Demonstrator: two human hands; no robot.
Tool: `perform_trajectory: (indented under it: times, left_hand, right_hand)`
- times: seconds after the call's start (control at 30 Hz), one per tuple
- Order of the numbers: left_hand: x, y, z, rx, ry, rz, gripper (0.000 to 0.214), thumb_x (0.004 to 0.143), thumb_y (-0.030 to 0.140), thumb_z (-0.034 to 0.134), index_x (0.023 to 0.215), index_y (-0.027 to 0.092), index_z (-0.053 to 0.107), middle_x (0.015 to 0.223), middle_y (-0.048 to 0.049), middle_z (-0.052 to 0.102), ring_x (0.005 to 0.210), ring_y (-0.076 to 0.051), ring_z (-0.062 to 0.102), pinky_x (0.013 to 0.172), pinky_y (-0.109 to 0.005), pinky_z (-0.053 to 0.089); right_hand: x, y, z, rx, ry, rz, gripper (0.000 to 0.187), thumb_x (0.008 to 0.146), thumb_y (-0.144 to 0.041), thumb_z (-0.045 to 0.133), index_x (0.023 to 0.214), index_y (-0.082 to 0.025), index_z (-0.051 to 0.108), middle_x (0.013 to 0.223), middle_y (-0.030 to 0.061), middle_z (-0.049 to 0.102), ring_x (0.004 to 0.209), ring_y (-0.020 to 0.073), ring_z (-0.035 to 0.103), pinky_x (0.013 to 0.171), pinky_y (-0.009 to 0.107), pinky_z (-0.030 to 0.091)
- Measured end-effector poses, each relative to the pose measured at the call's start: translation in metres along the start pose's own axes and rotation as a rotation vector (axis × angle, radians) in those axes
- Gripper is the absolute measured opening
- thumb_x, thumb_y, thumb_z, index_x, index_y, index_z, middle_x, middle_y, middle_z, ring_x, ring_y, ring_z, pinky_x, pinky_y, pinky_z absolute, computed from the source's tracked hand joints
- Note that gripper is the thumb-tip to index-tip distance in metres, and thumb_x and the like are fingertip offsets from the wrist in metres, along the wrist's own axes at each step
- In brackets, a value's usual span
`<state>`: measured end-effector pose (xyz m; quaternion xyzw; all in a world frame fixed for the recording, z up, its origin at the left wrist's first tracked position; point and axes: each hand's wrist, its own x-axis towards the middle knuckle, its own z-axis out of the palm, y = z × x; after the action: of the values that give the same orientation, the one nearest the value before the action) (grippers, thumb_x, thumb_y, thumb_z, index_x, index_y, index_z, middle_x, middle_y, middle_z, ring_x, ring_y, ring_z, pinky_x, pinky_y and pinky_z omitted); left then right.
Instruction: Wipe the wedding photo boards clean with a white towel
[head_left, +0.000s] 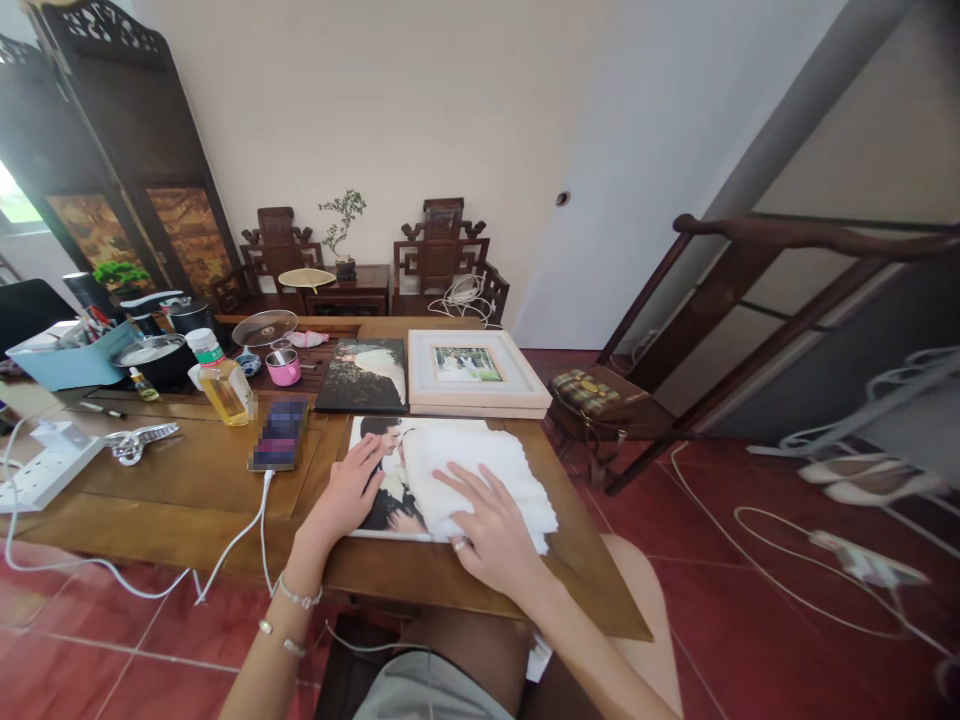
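My right hand lies palm down on a fluffy white cloth, with its fingers spread out. A ring shows on that hand. My left hand rests on the left side of a photo, its fingers a little bent and a little apart, not pinching anything that I can see. The photo lies flat on the wooden table, right in front of me, and the cloth covers its right part. I have bracelets on my left arm.

Just behind the photo are a dark picture and, to its right, a picture in a big white frame. To the left of my left hand is a phone with a white wire plugged in. Past the phone stand a bottle of yellow stuff and a pink cup. Farther left are a white power strip and a blue box full of things. Off to the right, a bag sits on a wooden chair. A little tree stands by the wall.
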<state>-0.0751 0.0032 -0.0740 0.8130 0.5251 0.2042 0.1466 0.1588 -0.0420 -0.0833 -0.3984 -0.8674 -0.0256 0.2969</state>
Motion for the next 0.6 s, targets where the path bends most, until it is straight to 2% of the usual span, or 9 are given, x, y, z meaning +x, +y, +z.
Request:
perform_trajectory:
  times: [0.3,0.47,0.6]
  left_hand:
    - [0.000,0.002,-0.001,-0.003,0.010,-0.006,0.045,0.094,0.029,0.032,0.138,0.023,0.035,0.148,-0.0104,0.033,0.137,-0.024,0.026,0.103,-0.052,0.032]
    - [0.000,0.003,0.000,0.002,0.001,-0.009,0.045,0.095,0.029,0.030,0.139,0.023,0.035,0.148,-0.0101,0.031,0.138,-0.024,0.024,0.102,-0.053,0.032]
    - [0.000,0.004,-0.001,-0.015,-0.018,-0.029,0.045,0.094,0.030,0.030,0.138,0.022,0.035,0.148,-0.0106,0.031,0.139,-0.024,0.023,0.102,-0.055,0.031]
  right_hand:
    - [0.005,0.001,-0.008,0.010,-0.101,0.050,0.019,0.065,-0.009,0.050,0.067,-0.020,0.066,0.135,0.0081,0.051,0.130,0.0288,0.035,0.109,0.053,0.019]
    - [0.026,0.019,-0.015,0.030,-0.200,0.092,0.027,0.066,-0.007,0.048,0.079,-0.020,0.068,0.135,0.0072,0.051,0.131,0.0271,0.036,0.108,0.053,0.022]
    - [0.035,0.033,-0.010,0.012,-0.198,0.062,0.030,0.062,-0.005,0.048,0.079,-0.019,0.069,0.135,0.0076,0.050,0.131,0.0282,0.035,0.108,0.054,0.022]
